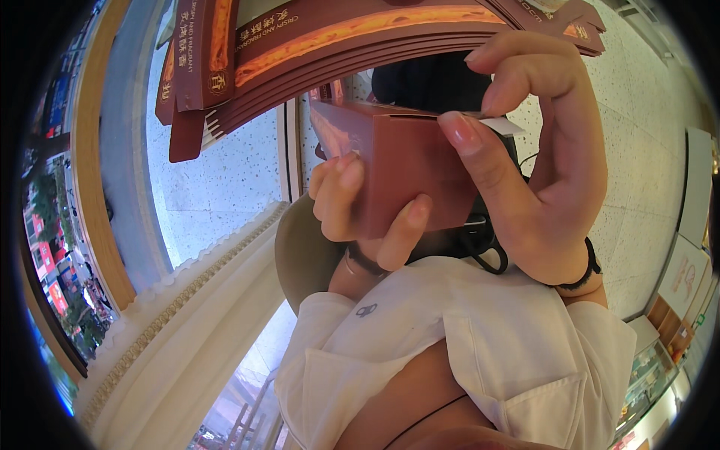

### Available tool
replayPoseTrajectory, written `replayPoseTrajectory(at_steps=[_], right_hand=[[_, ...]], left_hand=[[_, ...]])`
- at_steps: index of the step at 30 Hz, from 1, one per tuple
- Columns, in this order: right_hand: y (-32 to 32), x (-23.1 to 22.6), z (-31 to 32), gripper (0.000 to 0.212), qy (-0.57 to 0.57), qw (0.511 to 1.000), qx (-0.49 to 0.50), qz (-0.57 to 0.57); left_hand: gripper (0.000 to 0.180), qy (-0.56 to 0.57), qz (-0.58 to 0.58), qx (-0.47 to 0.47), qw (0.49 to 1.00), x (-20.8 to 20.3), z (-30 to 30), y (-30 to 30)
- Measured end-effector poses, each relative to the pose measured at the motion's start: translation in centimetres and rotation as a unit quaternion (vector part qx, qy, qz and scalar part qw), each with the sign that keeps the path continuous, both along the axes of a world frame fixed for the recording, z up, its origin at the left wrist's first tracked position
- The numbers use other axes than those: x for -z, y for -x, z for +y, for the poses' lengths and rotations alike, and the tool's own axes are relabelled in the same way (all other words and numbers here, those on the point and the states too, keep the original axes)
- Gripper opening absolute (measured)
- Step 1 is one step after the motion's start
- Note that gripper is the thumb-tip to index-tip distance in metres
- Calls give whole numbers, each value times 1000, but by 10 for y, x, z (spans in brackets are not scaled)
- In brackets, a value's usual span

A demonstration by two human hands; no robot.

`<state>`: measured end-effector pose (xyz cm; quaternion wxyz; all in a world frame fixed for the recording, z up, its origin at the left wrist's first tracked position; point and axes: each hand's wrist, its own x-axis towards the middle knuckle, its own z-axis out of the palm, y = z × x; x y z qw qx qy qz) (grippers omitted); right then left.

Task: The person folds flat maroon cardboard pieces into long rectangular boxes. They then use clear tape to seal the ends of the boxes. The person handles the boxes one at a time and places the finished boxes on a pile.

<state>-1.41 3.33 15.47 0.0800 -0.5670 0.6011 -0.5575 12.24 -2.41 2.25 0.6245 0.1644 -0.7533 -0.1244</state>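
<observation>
A reddish-brown cardboard box (412, 169) with a printed side is held up in front of my chest. My left hand (352, 191) is closed around its lower left part, with fingers on the left side and a fingertip on the face toward me. At the upper right edge, my right hand (551, 150) pinches the box with the thumb and a bent finger. A pale flap (504, 127) sticks out there, its inner side showing. The other right fingers curl above the box. Its far side is hidden.
Beyond the box lies a stack of flat brown printed cartons (360, 45) on a speckled pale surface. To the left are a white curtain (172, 330) and a wooden window frame (105, 172) with a street outside. A black cable loop (491, 259) hangs beneath the box.
</observation>
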Motion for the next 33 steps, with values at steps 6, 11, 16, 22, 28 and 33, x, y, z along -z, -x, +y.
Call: replayPoseTrajectory(at_steps=[6, 11, 16, 22, 28, 33], right_hand=[[3, 2, -4, 24, -38, 996, 38, 70], [3, 8, -7, 24, 19, 998, 28, 51], [-7, 8, -7, 25, -22, 996, 73, 49], [-4, 11, -7, 27, 3, 985, 75, 158], [4, 17, -12, 28, 32, 983, 27, 176], [7, 42, -9, 18, 54, 998, -17, -23]], left_hand=[[53, -2, 3, -7, 1000, 0, 0, 1], [53, 1, 5, -7, 1000, 0, 0, 1], [53, 5, 5, -8, 1000, -1, 0, 0], [52, 6, 8, -5, 1000, 0, -1, 0], [52, 8, 7, -4, 1000, 0, -3, 0], [52, 15, 10, 0, 1000, -5, -8, 6]])
